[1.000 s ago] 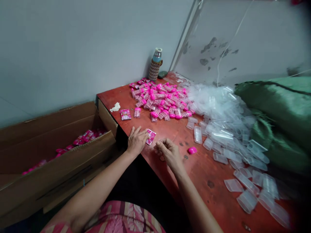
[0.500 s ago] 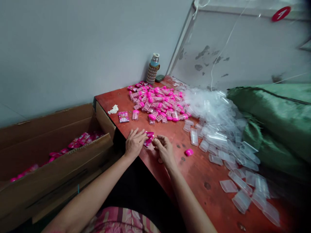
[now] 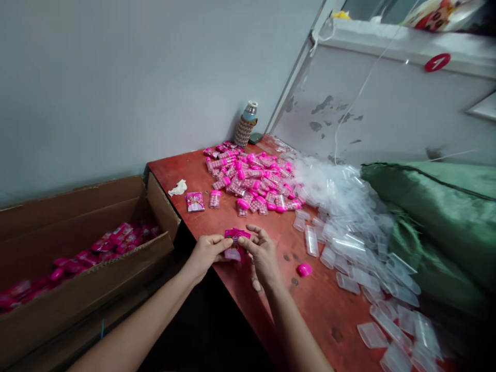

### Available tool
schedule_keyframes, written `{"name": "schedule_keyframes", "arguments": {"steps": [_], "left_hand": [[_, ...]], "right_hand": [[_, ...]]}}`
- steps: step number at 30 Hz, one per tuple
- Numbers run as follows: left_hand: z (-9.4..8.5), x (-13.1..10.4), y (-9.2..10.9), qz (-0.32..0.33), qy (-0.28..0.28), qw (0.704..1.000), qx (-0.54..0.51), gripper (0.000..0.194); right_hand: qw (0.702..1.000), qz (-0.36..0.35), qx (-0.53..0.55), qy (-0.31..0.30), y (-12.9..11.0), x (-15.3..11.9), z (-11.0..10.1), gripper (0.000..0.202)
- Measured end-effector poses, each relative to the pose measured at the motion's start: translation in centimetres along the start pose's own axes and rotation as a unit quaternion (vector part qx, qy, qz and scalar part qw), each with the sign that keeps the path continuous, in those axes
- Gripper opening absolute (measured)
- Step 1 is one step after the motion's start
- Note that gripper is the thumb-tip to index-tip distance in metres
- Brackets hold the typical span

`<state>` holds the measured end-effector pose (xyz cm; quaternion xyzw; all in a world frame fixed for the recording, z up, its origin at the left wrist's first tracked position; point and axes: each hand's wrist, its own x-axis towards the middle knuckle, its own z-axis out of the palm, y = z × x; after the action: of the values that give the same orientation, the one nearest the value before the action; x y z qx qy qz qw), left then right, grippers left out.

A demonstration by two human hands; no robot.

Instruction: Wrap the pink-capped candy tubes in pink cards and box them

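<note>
My left hand (image 3: 209, 253) pinches the left side of a pink printed wrapper (image 3: 235, 235) between thumb and fingers. On its other side my right hand (image 3: 259, 249) grips the same wrapper, thumb pressed on top. A paler, shiny part shows at its lower edge; whether anything is inside I cannot tell. Both hands are just above the red table (image 3: 271, 294), near its left edge. A loose pink cap (image 3: 304, 269) lies right of my right hand. Beyond my hands are a small pink-capped bottle of candies (image 3: 215, 199) and a flat pink printed packet (image 3: 195, 202).
Many filled pink-capped bottles (image 3: 251, 175) are heaped at the back. To the right spreads a pile of clear plastic containers (image 3: 349, 232) beside a green sack (image 3: 434, 206). A cardboard box (image 3: 116, 279) with pink packs stands left. A flask (image 3: 246, 124) and crumpled tissue (image 3: 177, 188) are on the table.
My left hand has gone from lying over the wrapper to pinching its left side. My right hand has closed onto it, and the wrapper is now raised. The view has tilted up slightly.
</note>
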<state>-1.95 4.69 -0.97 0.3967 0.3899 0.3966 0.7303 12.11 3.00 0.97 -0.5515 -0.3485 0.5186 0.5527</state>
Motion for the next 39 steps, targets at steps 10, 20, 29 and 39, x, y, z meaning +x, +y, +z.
{"name": "schedule_keyframes", "arguments": {"steps": [10, 20, 29, 39], "left_hand": [[-1.6, -0.9, 0.1, -0.025, 0.106, 0.994, -0.020, 0.029], [-1.2, -0.6, 0.0, 0.000, 0.103, 0.994, -0.025, 0.026], [-2.8, -1.2, 0.5, -0.042, 0.120, 0.988, -0.082, 0.024], [-2.7, -1.7, 0.7, -0.072, 0.183, 0.962, -0.192, 0.024]], "right_hand": [[0.974, -0.072, -0.216, 0.004, 1.2, 0.9, -0.7, 0.021], [1.000, 0.013, 0.001, -0.028, 0.0, 0.4, 0.9, 0.028], [0.777, -0.223, -0.586, -0.050, -0.7, 2.8, -1.1, 0.024], [0.463, -0.305, -0.812, -0.182, -6.1, 13.7, -0.6, 0.038]]}}
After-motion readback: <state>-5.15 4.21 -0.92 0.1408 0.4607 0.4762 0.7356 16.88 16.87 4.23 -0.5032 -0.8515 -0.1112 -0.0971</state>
